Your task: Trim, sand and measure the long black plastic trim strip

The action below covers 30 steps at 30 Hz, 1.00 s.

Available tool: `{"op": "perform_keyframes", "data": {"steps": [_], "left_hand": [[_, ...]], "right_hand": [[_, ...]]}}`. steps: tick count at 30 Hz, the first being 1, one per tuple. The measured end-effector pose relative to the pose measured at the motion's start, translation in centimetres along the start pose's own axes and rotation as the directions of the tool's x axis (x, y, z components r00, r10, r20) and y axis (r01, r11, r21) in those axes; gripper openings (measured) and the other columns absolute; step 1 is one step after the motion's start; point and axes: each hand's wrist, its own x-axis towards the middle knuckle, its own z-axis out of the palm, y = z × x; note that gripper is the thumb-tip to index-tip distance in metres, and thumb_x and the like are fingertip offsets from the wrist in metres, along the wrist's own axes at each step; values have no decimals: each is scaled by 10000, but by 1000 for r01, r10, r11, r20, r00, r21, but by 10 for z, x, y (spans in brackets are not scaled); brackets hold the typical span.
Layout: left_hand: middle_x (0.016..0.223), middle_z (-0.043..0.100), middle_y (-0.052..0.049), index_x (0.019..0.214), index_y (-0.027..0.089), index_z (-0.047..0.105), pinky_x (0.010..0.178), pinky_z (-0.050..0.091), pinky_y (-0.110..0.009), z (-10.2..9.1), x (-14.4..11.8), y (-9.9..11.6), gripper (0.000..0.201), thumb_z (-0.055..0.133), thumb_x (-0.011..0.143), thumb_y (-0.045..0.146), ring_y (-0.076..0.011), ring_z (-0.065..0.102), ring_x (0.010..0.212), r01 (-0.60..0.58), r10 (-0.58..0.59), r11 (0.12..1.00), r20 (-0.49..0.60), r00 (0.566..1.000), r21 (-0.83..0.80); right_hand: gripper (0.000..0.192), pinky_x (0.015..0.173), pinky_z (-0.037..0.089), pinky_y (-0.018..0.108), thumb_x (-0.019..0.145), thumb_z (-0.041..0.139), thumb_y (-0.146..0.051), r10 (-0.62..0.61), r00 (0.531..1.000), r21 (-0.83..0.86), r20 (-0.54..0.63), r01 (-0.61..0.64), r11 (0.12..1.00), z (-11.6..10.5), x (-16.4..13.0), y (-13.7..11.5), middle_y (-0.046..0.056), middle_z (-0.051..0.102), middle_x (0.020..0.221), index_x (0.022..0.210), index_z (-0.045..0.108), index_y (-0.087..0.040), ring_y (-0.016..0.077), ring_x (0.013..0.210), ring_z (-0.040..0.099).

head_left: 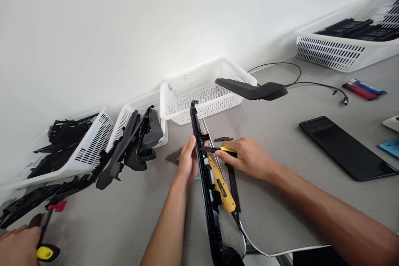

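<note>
While the left hand [188, 158] clasps the black trim strip [204, 174], the right hand [247, 158] pinches a small black-and-yellow clip [222, 149].

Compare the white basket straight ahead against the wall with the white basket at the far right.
The middle basket holds nothing I can see, while the far right basket is stacked with black parts. The middle basket has a fine mesh wall; the far right basket has bolder slotted walls. A black curved part lies over the middle basket's rim; nothing overhangs the far right basket. Both are white plastic and sit on the grey table by the wall.
</note>
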Motion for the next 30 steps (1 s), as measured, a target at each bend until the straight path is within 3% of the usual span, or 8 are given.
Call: {"op": "perform_keyframes", "data": {"steps": [3,9,11,15,20,25,30], "left_hand": [[808,692,-5,1130,155,750,536,463,-230,-1,0,0,601,920,798,627,-107,575,574,2,-2,1000,-18,1000,6],[786,628,17,1139,171,712,489,424,-213,1,0,1,557,894,832,599,-92,509,549,2,-2,1000,48,999,14],[787,626,18,1137,175,708,485,427,-213,1,0,1,555,892,832,600,-92,502,544,7,-8,1000,49,999,12],[791,651,2,1106,163,730,516,463,-222,2,-1,1,598,921,786,630,-106,544,569,-5,4,1000,26,1000,31],[757,644,12,1081,180,738,540,469,-230,4,-3,2,608,935,755,654,-112,552,568,17,-18,999,44,999,32],[724,654,8,1081,169,733,555,476,-248,3,-3,2,634,938,735,660,-132,572,574,21,-22,999,18,1000,50],[753,662,10,1061,174,718,568,488,-270,4,-4,3,548,898,793,616,-134,582,573,23,-25,998,47,999,51]], "right_hand": [[551,614,246,321,1115,478,-607,31,999,12,-37,-30,999,-2,0,0,-3,567,662,719,484,-224,145,580,422],[587,625,264,327,1132,429,-635,-251,961,90,116,241,966,2,-2,-1,-9,538,643,717,482,-223,137,567,418],[593,626,261,327,1132,426,-646,-221,970,67,101,215,974,2,-2,0,-8,544,647,722,494,-223,140,570,409],[567,619,269,316,1131,452,-629,-61,997,48,-44,63,997,0,-1,2,-4,573,673,742,524,-222,144,586,438],[604,620,265,320,1127,449,-658,-190,981,54,31,189,981,0,-1,2,-6,547,640,712,504,-222,145,576,419],[572,625,281,309,1147,435,-620,-71,996,55,-55,74,996,-1,-1,3,15,626,709,777,596,-214,152,605,480],[589,629,284,312,1138,440,-643,-186,982,20,-30,186,982,0,-1,3,18,619,688,770,611,-216,155,592,462]]}}
